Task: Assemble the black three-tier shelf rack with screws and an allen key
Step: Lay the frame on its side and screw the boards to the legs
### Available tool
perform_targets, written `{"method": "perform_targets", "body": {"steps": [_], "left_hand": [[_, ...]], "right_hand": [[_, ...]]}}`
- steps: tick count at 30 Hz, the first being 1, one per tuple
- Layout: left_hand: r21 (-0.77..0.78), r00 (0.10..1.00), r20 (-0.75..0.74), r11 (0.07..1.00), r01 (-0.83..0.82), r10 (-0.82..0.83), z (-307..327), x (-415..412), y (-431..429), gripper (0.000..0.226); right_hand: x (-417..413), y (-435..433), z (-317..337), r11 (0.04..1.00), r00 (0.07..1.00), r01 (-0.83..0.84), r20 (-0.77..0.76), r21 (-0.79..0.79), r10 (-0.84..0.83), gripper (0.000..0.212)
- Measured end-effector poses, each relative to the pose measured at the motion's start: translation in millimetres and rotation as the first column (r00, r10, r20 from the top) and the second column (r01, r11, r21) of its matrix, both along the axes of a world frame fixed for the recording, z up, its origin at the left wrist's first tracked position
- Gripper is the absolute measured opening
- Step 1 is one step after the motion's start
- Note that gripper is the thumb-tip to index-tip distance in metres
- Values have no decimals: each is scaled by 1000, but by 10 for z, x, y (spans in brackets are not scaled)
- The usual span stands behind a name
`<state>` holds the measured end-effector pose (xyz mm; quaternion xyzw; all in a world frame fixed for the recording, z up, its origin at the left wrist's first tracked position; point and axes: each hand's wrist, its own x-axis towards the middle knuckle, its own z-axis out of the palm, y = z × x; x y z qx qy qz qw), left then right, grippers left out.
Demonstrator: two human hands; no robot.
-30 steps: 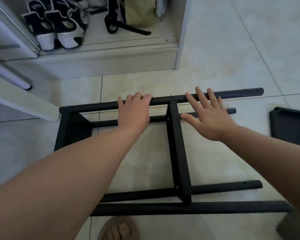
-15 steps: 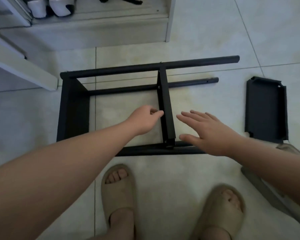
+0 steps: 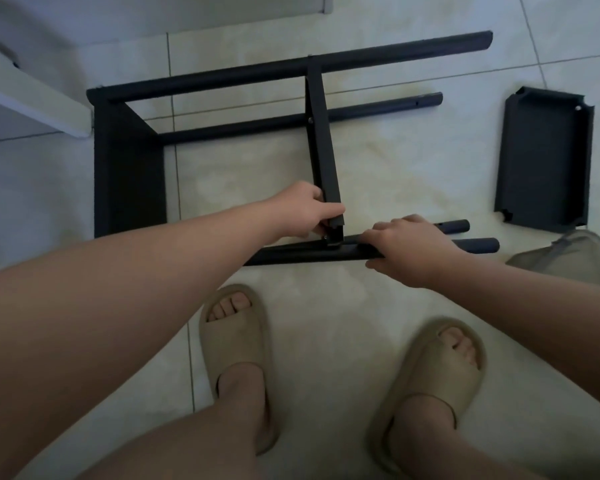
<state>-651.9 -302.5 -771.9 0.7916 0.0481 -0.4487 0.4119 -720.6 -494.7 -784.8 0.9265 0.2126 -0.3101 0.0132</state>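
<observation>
The black shelf rack [image 3: 129,168] lies on its side on the tiled floor, with one shelf fixed at its left end and a middle shelf [image 3: 321,143] standing edge-on across its four round legs. My left hand [image 3: 305,211] grips the near end of that middle shelf, thumb along its edge. My right hand [image 3: 409,249] is curled over the nearest leg [image 3: 309,254] just right of the joint. A third loose black shelf tray [image 3: 544,161] lies flat to the right. No screws or allen key can be made out.
My two feet in beige slides [image 3: 236,344] stand just in front of the rack. A grey bag [image 3: 575,258] lies at the right edge. A white door edge [image 3: 32,102] and a raised white step [image 3: 153,15] border the far left.
Both hands came back from the far legs to the near side. The left hand closed on the middle shelf's near end and the right hand dropped onto the nearest leg. The view tilted down.
</observation>
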Motion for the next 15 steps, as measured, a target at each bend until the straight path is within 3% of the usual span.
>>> {"method": "perform_targets", "body": {"steps": [15], "left_hand": [[64, 997, 18, 995, 77, -78, 59, 45, -6, 28]], "right_hand": [[-49, -109, 307, 989, 972, 103, 199, 105, -122, 30]]}}
